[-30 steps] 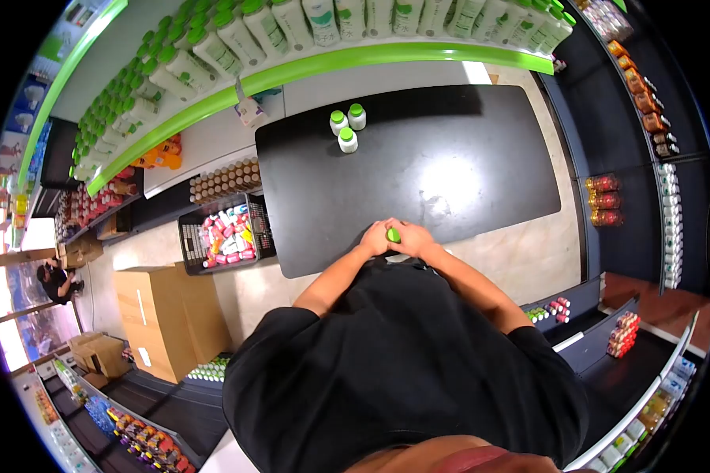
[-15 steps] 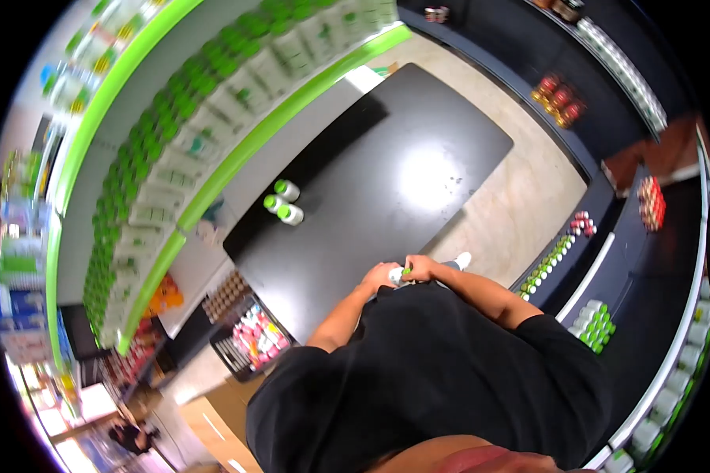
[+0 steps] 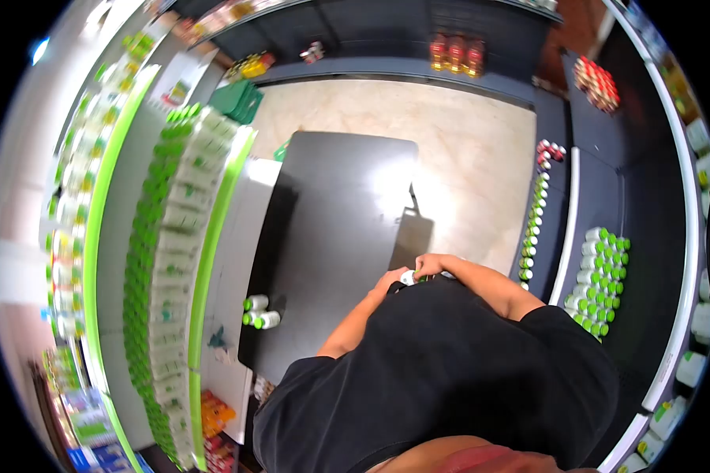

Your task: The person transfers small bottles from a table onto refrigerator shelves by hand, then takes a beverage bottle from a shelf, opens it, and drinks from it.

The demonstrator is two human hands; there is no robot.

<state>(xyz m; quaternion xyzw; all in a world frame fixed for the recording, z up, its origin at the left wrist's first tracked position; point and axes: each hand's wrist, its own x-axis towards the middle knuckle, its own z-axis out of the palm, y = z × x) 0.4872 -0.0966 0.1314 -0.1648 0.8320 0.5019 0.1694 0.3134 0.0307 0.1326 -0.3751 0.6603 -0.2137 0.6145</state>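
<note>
Close against my black shirt, my left hand is closed round a small white bottle, partly hidden by the fingers. My right hand has its fingers bent at the bottle's green cap end. From here I cannot tell whether the cap is turning. Both hands are at the near edge of a dark table. On its left side stand three similar white bottles with green caps, grouped together.
Left of the table runs a green-edged shelf packed with green-capped containers. On the right, a dark shelf holds rows of green-capped bottles. Red-topped bottles stand on the far shelf, and a green crate is at the back left.
My view has turned right, so the table and its three bottles appear rotated and farther left. Both hands stay on the bottle at my front.
</note>
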